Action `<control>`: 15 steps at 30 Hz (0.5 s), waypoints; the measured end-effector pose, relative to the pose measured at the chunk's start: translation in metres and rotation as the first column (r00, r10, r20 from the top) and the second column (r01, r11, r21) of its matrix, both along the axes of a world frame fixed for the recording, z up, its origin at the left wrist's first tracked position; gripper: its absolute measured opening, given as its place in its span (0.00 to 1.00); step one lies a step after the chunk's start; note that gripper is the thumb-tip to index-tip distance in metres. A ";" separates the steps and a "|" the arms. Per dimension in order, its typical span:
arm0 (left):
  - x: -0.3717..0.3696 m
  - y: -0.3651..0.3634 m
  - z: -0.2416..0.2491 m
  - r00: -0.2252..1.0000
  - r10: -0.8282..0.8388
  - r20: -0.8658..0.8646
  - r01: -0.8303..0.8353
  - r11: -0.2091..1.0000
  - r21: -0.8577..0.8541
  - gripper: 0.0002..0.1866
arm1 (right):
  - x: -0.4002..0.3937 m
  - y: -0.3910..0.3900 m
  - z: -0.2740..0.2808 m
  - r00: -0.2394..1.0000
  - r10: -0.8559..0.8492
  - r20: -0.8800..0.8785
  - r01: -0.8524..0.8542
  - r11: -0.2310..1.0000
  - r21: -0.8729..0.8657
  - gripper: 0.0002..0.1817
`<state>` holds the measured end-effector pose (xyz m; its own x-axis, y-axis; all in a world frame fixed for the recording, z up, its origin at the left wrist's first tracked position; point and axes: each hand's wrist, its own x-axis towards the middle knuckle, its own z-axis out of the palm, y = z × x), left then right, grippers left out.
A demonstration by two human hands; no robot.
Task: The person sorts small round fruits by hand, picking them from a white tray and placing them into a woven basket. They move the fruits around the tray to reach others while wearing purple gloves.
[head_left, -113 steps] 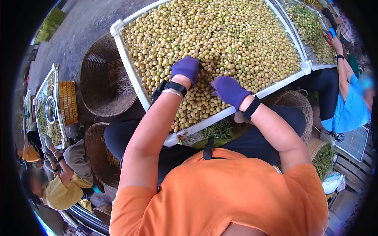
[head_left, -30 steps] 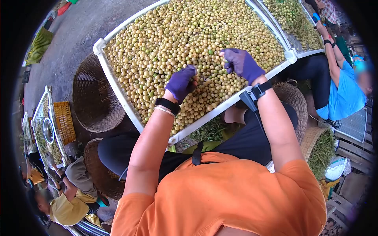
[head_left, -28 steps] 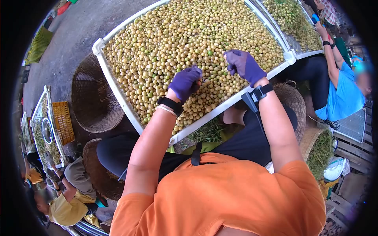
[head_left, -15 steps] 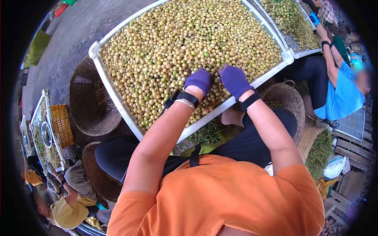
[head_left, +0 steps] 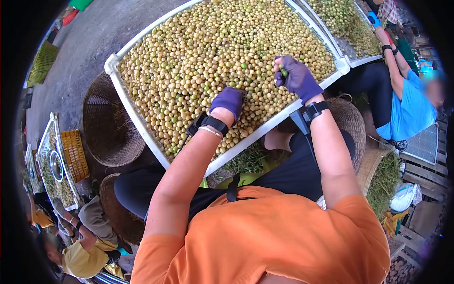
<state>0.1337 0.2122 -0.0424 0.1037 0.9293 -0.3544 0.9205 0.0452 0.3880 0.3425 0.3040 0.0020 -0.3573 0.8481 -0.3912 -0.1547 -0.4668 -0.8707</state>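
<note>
A wide white-rimmed tray (head_left: 137, 124) in front of me is heaped with small round yellow-tan fruits (head_left: 203, 52), a few of them green. My left hand (head_left: 227, 104), in a purple glove, rests on the heap near the front edge. Its fingers curl down among the fruits, and what they grip is hidden. Raised just above the fruits to the right is my right hand (head_left: 298, 78), gloved in purple with bare fingertips. It is closed, with a small green fruit (head_left: 283, 72) showing between thumb and fingers.
Woven baskets stand left (head_left: 111, 123) and right (head_left: 347, 118) of my legs. A second fruit tray (head_left: 347, 28) adjoins at the upper right, beside a co-worker in blue (head_left: 409, 104). A yellow crate (head_left: 75, 154) and a person in yellow (head_left: 85, 258) are at the left.
My right hand has lifted from the heap and moved up and right, now with a green fruit in its fingers. My left hand has shifted slightly left and down.
</note>
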 end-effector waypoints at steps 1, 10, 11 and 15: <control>0.000 0.002 -0.002 1.000 -0.008 -0.003 0.008 1.000 -0.003 0.11 | -0.005 -0.001 -0.002 0.978 0.052 0.201 -0.065 0.996 0.061 0.14; -0.005 0.010 0.010 0.993 -0.061 -0.104 0.047 0.990 -0.136 0.11 | -0.035 -0.036 -0.046 0.285 -0.015 0.959 -0.883 0.385 0.268 0.09; -0.007 0.008 0.009 0.993 -0.049 -0.106 0.033 0.989 -0.144 0.11 | -0.037 -0.043 -0.041 0.230 0.050 0.972 -0.915 0.351 0.198 0.09; -0.030 -0.002 0.000 0.998 -0.060 -0.013 0.059 0.998 -0.030 0.12 | -0.027 -0.044 -0.022 0.408 0.281 0.869 -0.866 0.419 0.272 0.16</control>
<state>0.1041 0.2103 -0.0424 0.1532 0.9106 -0.3838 0.9273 0.0017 0.3744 0.3155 0.2601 -0.0195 -0.7679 0.5931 -0.2420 0.5919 0.5124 -0.6222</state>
